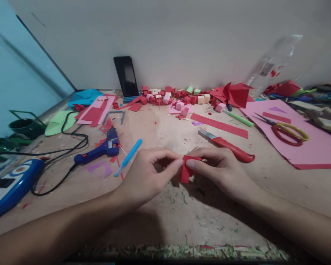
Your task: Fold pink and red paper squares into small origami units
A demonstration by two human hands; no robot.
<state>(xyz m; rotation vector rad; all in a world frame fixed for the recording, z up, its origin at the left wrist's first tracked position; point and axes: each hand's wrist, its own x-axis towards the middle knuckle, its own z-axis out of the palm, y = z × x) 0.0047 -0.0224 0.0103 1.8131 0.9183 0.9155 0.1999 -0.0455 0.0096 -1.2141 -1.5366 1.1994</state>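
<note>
Between my two hands, just above the table, is a small folded piece of red paper (185, 174). My left hand (151, 171) pinches its left edge with thumb and forefinger. On the other side, the thumb of my right hand (219, 167) presses on its face, with the fingers behind it. Part of the paper is hidden by my fingertips. A knife with a red handle (233, 148) lies just beyond my right hand. To the left of my left hand rests a light blue pen-like tool (129, 156).
A blue glue gun (105, 147) with a black cord lies at left. Small paper cubes (186, 99) line the back near a leaning phone (126, 76). Yellow-and-red scissors (288, 133) rest on pink paper (300, 151) at right. A red strip (220, 126) lies beyond the knife.
</note>
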